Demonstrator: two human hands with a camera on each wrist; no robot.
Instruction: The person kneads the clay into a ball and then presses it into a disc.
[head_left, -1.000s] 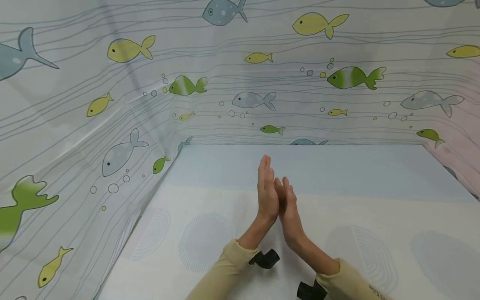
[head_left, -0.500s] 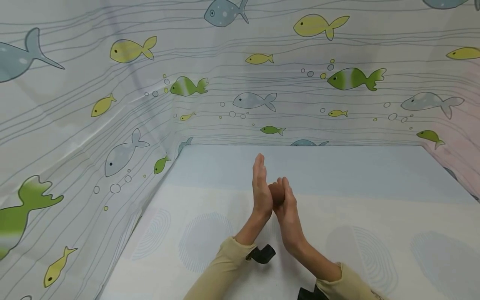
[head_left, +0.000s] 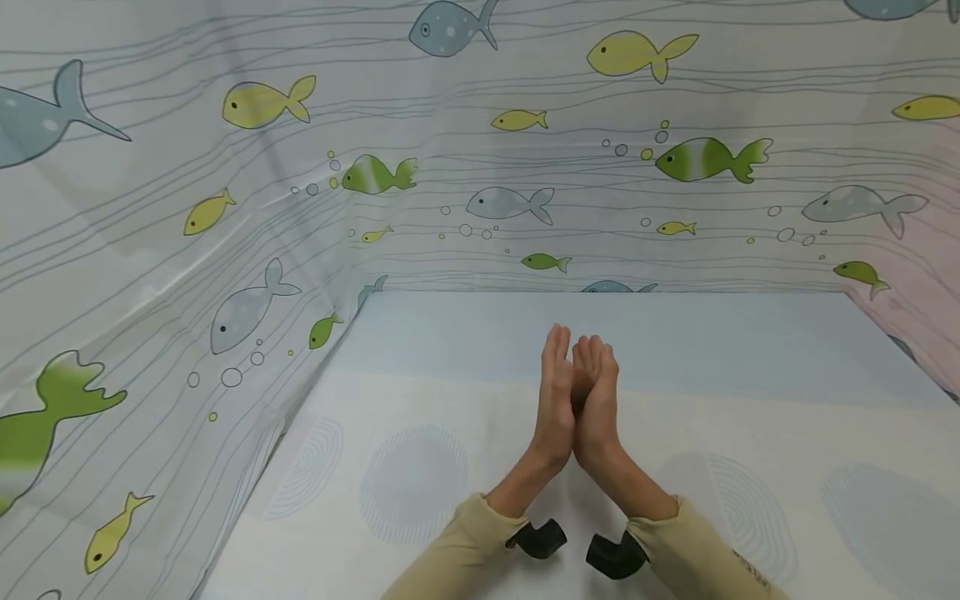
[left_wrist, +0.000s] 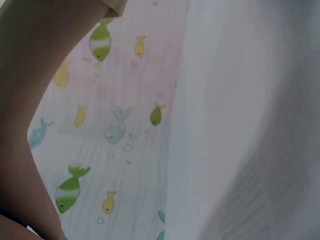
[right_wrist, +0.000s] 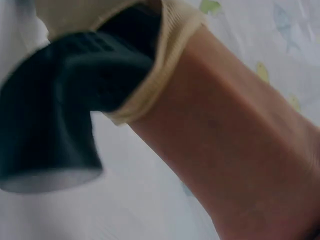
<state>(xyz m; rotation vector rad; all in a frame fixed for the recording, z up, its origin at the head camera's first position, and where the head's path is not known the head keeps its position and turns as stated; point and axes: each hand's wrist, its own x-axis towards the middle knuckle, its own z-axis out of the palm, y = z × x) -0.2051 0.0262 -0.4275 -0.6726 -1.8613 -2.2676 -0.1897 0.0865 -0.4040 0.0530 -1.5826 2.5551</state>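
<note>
In the head view my left hand (head_left: 555,404) and right hand (head_left: 598,404) are upright over the table, palms facing, heels touching. The fingers of both are mostly straight and point away from me. Between the palms a dark brown, rounded lump (head_left: 581,388) shows in part; the hands hide most of it, and what it is made of cannot be told. A bare forearm (left_wrist: 20,130) fills the left side of the left wrist view. The right wrist view has a bare wrist (right_wrist: 225,135) and no fingers.
A pale table cover (head_left: 420,483) with faint circles lies beneath the hands. Fish-patterned sheeting (head_left: 450,150) rises behind and at the left. Black bent wrist pieces (head_left: 542,540) hang from both cream sleeves (head_left: 457,550), close to each other.
Half a second ago the brown ball showed clearly between the palms; now it is mostly covered. Both hands have shifted right, and the left no longer reaches as far above the right.
</note>
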